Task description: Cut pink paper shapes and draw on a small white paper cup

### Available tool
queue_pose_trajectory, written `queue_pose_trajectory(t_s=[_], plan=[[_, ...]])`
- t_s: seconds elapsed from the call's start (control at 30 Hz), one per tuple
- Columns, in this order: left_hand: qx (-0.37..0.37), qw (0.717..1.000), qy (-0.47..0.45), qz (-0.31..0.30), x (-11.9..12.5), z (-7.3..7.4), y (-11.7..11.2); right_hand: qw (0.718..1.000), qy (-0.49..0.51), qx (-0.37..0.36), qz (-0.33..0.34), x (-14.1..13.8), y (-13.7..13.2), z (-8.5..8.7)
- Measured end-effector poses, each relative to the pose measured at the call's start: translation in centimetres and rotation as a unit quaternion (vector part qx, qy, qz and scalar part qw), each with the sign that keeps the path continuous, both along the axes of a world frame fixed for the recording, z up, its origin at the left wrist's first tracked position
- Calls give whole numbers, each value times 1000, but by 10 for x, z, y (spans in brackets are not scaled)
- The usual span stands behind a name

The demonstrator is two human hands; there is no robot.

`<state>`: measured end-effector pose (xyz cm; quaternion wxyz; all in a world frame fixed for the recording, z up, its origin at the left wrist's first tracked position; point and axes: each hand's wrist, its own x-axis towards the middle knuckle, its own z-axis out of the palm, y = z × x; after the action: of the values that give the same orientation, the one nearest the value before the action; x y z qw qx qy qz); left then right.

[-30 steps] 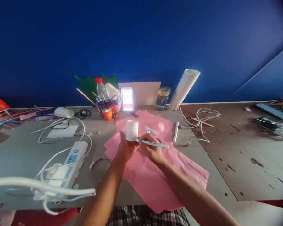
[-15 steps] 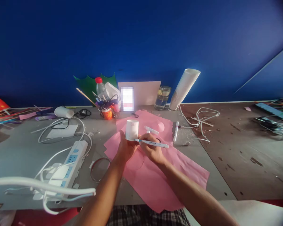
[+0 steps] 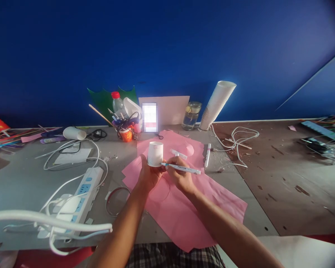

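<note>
My left hand [image 3: 148, 174] grips a white paper cup [image 3: 155, 153], held upside down above the pink paper sheet [image 3: 181, 208]. My right hand [image 3: 181, 175] pinches a white marker [image 3: 181, 168] with a blue tip. The tip touches the cup's lower right side. Both hands hover over the middle of the pink sheet. A second marker [image 3: 207, 156] and a small white cap [image 3: 178, 152] lie on the table just behind the hands.
A white power strip [image 3: 78, 195] with tangled cables [image 3: 72, 156] lies at the left. At the back stand a stack of paper cups [image 3: 217, 104], a glass jar [image 3: 191, 115], a water bottle [image 3: 117, 104] and a pen holder [image 3: 126, 130]. A worn brown tabletop [image 3: 290, 178] spreads right.
Cup and hands have shifted very slightly up and to the left in the view; the marker tip stays against the cup.
</note>
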<state>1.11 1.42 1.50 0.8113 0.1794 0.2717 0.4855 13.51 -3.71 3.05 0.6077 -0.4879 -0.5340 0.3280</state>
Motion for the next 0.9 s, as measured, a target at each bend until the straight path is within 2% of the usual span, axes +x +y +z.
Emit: queue_pose_trajectory(t_s=[0.2, 0.73, 0.9], plan=[[-5, 1000, 2, -3, 0, 1, 0, 999, 26, -20, 5, 1, 0, -1], [41, 999, 7, -20, -2, -2, -1, 999, -19, 13, 26, -1, -2, 5], [21, 1000, -5, -11, -2, -1, -2, 1000, -21, 3, 19, -1, -2, 5]])
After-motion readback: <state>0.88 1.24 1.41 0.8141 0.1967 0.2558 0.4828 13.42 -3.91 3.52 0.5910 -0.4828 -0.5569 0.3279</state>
